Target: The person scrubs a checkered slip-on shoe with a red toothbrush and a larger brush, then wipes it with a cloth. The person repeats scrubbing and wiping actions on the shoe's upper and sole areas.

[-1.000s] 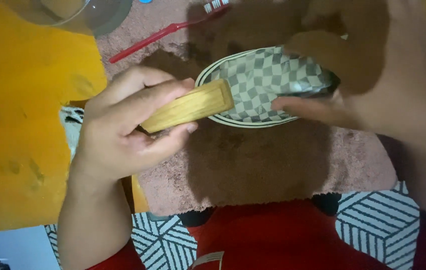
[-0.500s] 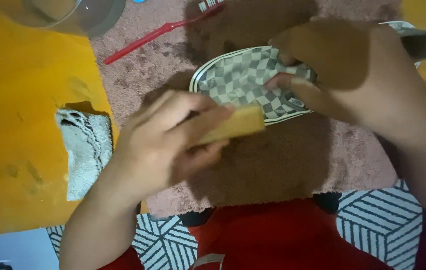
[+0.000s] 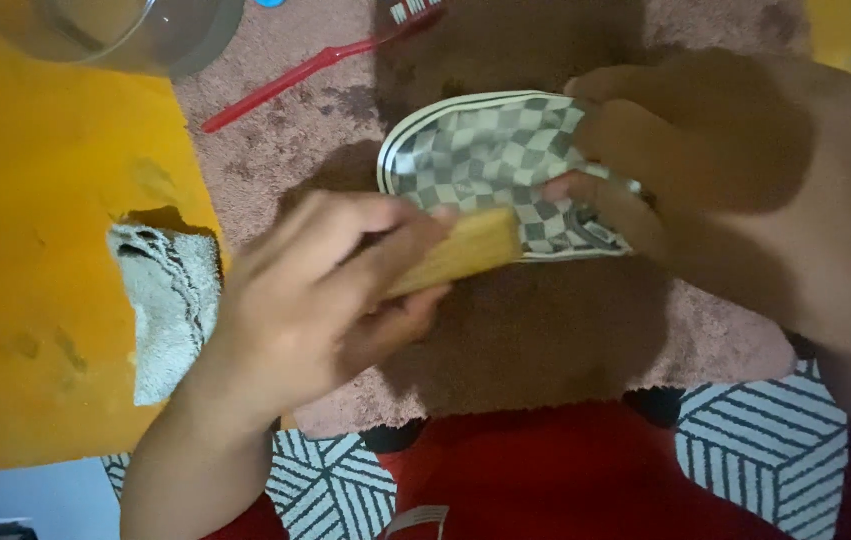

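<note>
My left hand (image 3: 315, 295) grips a wooden-backed brush (image 3: 460, 250), whose end rests against the side of a grey-and-white checkered slip-on shoe (image 3: 490, 160). The shoe lies on a pinkish-brown towel (image 3: 565, 350), toe pointing left. My right hand (image 3: 735, 190) holds the shoe around its middle and heel, covering the rear part. The brush's bristles are hidden beneath my fingers.
A red toothbrush (image 3: 310, 65) lies on the towel behind the shoe. A clear bowl (image 3: 115, 30) stands at the top left on a yellow surface (image 3: 25, 200), where a grey rag (image 3: 170, 300) also lies. A black-and-white patterned mat (image 3: 765, 450) shows below.
My left hand has brought the brush down and right onto the shoe's side. My right hand has moved left over the shoe and closed around it; the rag became uncovered.
</note>
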